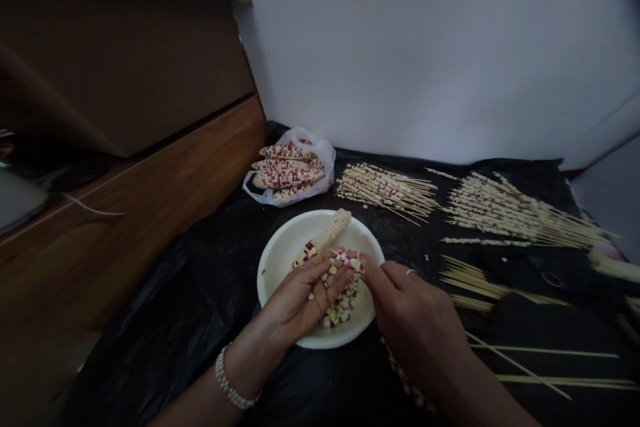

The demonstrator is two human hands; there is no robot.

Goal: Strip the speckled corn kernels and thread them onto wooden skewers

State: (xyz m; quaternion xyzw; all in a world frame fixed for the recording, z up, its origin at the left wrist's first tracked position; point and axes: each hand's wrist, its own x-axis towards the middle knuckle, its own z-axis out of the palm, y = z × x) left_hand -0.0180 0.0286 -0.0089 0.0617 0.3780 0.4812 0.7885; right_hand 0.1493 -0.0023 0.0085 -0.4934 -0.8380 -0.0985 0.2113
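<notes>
Over the white bowl (270, 247), my left hand (305, 297) is turned palm up and cupped, with loose corn kernels (332, 269) on its palm and fingers. The fingertips of my right hand (415, 307) pinch together at the left fingertips. From beneath that hand a skewer of corn kernels (406, 377) runs down toward me; the hand hides its upper part. Inside the bowl lie a partly stripped corn cob (333, 230), leaning on the rim, and a heap of cream and purple kernels (343, 312).
Behind the bowl, a plastic bag (327, 160) holds several speckled corn cobs (290, 178). Two piles of kernel-loaded skewers (380, 187) lie to the right. Bare skewers (475, 280) are nearer me on the black plastic sheet (200, 293). A wooden board (200, 167) borders the left.
</notes>
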